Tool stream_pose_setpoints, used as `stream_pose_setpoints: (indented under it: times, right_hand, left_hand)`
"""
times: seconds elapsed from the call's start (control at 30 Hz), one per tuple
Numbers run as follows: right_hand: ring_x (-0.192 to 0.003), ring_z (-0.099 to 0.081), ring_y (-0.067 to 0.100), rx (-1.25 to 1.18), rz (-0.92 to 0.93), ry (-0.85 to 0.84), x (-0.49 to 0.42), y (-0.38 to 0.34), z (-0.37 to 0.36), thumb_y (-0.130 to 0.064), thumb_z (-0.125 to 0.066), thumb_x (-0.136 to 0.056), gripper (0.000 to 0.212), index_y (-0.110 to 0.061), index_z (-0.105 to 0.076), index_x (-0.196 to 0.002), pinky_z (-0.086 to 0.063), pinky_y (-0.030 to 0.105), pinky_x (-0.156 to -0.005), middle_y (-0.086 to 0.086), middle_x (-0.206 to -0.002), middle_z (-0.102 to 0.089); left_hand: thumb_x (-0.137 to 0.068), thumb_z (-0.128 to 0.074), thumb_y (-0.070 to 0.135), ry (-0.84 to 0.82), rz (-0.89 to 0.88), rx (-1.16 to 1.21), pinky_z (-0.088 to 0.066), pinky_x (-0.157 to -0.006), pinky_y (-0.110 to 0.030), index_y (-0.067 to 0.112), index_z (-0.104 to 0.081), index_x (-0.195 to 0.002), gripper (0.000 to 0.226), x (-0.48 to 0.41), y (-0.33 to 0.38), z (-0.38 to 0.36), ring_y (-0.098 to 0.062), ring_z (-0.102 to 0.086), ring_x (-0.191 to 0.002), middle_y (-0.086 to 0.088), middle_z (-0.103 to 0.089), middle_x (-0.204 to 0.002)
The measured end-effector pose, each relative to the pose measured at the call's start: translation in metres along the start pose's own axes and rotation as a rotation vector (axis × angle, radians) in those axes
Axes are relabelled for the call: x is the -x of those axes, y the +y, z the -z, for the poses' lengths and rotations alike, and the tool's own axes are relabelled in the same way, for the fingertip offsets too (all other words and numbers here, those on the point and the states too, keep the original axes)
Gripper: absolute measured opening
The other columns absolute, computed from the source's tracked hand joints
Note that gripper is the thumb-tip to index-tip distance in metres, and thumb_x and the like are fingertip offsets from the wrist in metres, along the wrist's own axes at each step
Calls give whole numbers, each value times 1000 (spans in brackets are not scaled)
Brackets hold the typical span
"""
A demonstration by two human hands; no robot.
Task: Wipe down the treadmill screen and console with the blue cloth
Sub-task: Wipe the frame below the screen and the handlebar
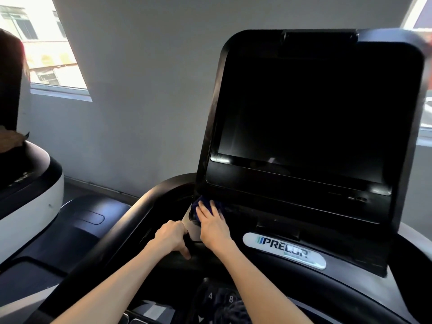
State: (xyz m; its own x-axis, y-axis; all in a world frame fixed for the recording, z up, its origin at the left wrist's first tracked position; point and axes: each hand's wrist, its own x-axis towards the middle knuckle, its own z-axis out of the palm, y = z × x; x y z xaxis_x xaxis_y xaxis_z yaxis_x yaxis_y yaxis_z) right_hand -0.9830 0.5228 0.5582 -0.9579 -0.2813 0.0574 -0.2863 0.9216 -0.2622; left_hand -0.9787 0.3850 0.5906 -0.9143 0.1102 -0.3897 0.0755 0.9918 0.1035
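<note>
The treadmill's dark screen (315, 113) stands tilted at the upper right, framed in black. Below it lies the console (339, 272) with a silver logo badge (284, 251) and a keypad (219, 298) near the bottom. My right hand (214, 224) presses flat on the blue cloth (202, 201) at the lower left corner of the screen housing, where it meets the console. Only the cloth's far edge shows beyond my fingers. My left hand (171, 237) grips the edge of the console's left side, fingers curled over it.
A black curved handrail (131, 220) sweeps around the console's left. Another machine, white and black (30, 195), stands at the far left. A grey wall (145, 101) with a bright window (46, 47) is behind.
</note>
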Motion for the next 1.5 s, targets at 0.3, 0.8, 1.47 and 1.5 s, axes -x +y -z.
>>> stream_pose_setpoints:
  times: [0.3,0.8,1.47,1.5]
  right_hand:
    - [-146,-3,23,-100,-232,58,68,95,20,-19,-19,-99,50,-17,-20,-149,-11,40,-118,-8,-157,-13]
    - [-145,-7,19,-34,-181,59,57,64,25,-16,-36,-99,53,-21,-19,-149,-15,36,-117,-8,-157,-15]
    - [-116,-43,20,-123,-353,254,89,87,40,-23,-38,-97,33,-17,-55,-124,-41,35,-96,-3,-124,-50]
    - [-116,-41,19,-95,-374,226,88,90,43,-27,-38,-97,32,-19,-55,-123,-42,34,-93,-4,-123,-49]
  left_hand:
    - [-64,-80,37,-88,57,116,-50,-80,-28,14,-69,-103,47,-8,3,-3,-20,-63,-99,-4,-68,-100]
    - [-68,-53,80,-196,-11,153,-34,-101,-25,11,-37,-143,103,8,32,19,-21,-48,-126,-4,-49,-138]
    - [-67,-75,57,-74,-136,-140,-46,-95,-32,6,-56,-109,68,-15,89,13,-23,-59,-106,-6,-63,-113]
    - [-68,-75,55,-85,-143,-151,-47,-92,-32,6,-56,-108,67,-14,92,16,-22,-60,-105,-6,-63,-112]
